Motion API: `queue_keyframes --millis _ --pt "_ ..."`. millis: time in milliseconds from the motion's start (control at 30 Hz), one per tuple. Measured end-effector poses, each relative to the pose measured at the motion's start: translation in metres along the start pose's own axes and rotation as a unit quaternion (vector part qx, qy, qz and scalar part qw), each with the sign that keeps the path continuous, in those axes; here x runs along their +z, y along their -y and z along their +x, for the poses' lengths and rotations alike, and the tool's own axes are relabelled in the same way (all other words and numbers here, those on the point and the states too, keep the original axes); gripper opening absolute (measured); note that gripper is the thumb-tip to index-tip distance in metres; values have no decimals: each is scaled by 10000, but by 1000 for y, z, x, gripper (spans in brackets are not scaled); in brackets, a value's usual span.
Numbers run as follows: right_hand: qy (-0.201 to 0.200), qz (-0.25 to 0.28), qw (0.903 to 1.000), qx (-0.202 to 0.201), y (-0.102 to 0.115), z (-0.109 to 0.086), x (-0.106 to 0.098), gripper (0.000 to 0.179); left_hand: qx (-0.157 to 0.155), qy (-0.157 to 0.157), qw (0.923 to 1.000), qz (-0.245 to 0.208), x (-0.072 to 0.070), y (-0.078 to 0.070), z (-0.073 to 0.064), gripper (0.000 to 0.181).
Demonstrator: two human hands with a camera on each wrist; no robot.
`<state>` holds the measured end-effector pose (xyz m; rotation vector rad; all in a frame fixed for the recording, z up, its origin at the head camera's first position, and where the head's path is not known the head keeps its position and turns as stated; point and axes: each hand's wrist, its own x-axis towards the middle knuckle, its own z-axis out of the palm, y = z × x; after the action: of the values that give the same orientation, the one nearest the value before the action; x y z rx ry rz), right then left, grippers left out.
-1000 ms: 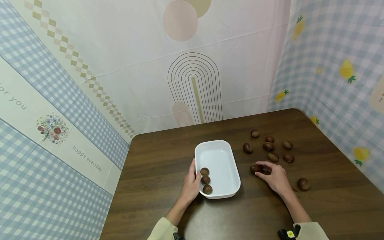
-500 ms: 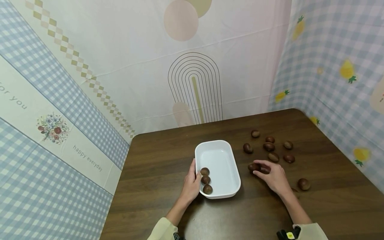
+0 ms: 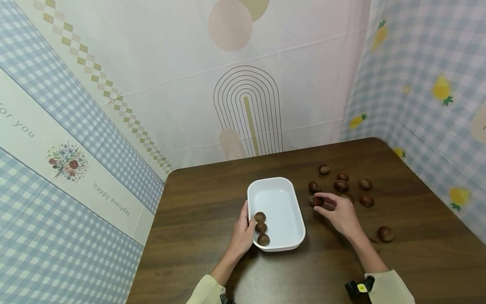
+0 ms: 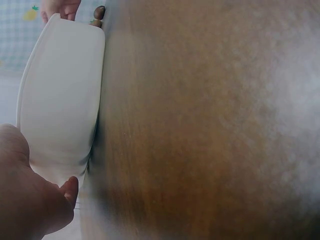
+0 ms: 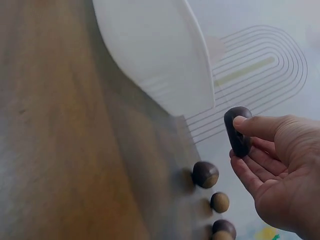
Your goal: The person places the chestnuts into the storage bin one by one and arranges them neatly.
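Note:
A white rectangular dish [image 3: 279, 211] stands on the brown table. My left hand [image 3: 241, 231] grips its left side, thumb over the rim; the left wrist view shows that hand [image 4: 37, 195] against the dish's outer wall [image 4: 60, 90]. Three brown chestnuts [image 3: 260, 227] lie in a line inside, along the left wall. To the right of the dish, my right hand [image 3: 339, 212] pinches a dark chestnut [image 3: 314, 201] between thumb and fingers. In the right wrist view this chestnut [image 5: 239, 132] is raised off the table, its flattish side turned to the camera.
Several loose chestnuts [image 3: 341, 185] lie scattered on the table [image 3: 197, 202] at the back right. A single chestnut [image 3: 385, 233] sits to the right of my right forearm. Patterned cloth [image 3: 182, 84] hangs behind the table and along both sides.
My right hand has moved left and away from me, carrying the pinched chestnut up off the table toward the dish. My left hand and the dish have stayed in place.

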<state>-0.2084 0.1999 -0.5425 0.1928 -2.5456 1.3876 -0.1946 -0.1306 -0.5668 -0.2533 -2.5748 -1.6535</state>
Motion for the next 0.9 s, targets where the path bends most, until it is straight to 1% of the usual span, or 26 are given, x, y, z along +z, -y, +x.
queue_keyframes --millis 100,333,633,833,900 --pt "81 100 9999 -31 7 7 3 40 6 25 10000 -15 0 0 0 66" --pt "137 372 9991 -157 21 22 18 40 153 -22 9999 18 0 0 -1 65" --pt "336 571 9977 -170 43 41 45 41 135 -36 9999 -2 0 -1 -2 66" --pt "584 743 9949 -355 55 55 63 42 12 -24 10000 -10 0 -1 -1 66" --pt "642 792 9939 -428 58 60 68 42 68 -26 10000 25 0 0 -1 67"
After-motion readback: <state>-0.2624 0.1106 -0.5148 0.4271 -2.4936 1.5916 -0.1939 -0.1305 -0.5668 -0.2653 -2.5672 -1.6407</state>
